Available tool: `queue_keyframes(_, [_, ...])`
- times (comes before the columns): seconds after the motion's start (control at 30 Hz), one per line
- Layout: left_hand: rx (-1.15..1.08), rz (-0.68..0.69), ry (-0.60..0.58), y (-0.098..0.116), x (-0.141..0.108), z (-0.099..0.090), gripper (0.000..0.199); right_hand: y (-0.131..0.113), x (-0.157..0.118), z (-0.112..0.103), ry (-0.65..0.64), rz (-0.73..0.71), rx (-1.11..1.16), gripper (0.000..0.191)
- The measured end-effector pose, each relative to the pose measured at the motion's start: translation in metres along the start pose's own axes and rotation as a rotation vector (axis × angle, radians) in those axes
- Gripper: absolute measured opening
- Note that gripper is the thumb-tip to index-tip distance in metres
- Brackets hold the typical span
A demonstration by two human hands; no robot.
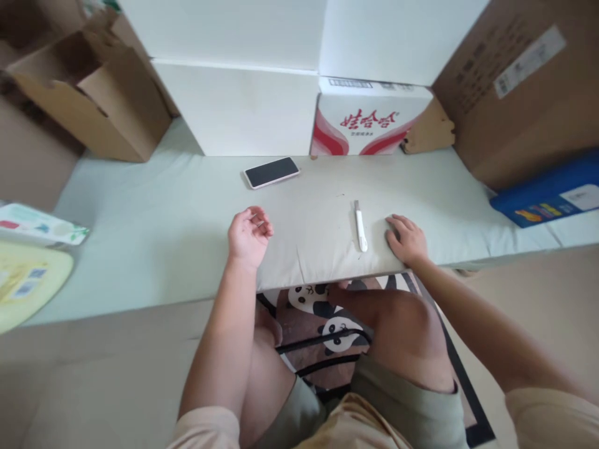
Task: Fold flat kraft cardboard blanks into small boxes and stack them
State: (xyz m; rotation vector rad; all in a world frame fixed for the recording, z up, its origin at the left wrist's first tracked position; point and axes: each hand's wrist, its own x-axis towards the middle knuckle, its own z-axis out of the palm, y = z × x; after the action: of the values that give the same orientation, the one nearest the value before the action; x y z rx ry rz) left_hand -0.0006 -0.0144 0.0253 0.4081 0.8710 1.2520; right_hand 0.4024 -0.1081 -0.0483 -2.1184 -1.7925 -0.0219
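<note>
My left hand [251, 237] rests palm up near the front edge of the covered table [154, 237]. Its fingers are loosely curled and apart, and it holds nothing. My right hand [407, 239] lies palm down on the cover, fingers stretched out, with nothing seen under them. Just left of it is a slim white-handled tool [360, 231] with a narrow grey metal tip pointing away from me; it looks like a utility knife. Neither hand touches it. A phone [272, 172] with a dark screen and pale case lies beyond my left hand.
White boxes [243, 109] and a red-and-white carton [365, 121] stand along the back. Cardboard boxes rise at the left [112, 100] and right [519, 93]. A blue box [547, 190] sits at the right, a yellow container [32, 280] at the left edge.
</note>
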Motion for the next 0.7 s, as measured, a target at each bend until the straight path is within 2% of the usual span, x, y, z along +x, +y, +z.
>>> queue_keyframes(0.03, [-0.008,0.019,0.005,0.001,-0.001,-0.001,0.01,0.001,0.0,0.0,0.006,-0.01,-0.006,0.047])
queue_keyframes(0.17, [0.008,0.109,-0.061,0.005,-0.005,-0.008,0.019,0.007,0.0,0.002,0.015,-0.05,-0.046,0.048])
queue_keyframes(0.37, [-0.016,0.137,-0.134,0.012,-0.012,-0.022,0.024,0.007,-0.001,0.002,-0.021,-0.039,-0.099,0.051])
queue_keyframes(0.57, [-0.059,0.156,-0.142,0.025,-0.014,-0.037,0.027,-0.002,-0.001,-0.003,-0.051,-0.004,-0.123,0.056])
queue_keyframes(0.7, [-0.081,0.161,-0.108,0.034,-0.012,-0.049,0.025,-0.007,-0.003,-0.007,-0.06,0.014,-0.107,0.053])
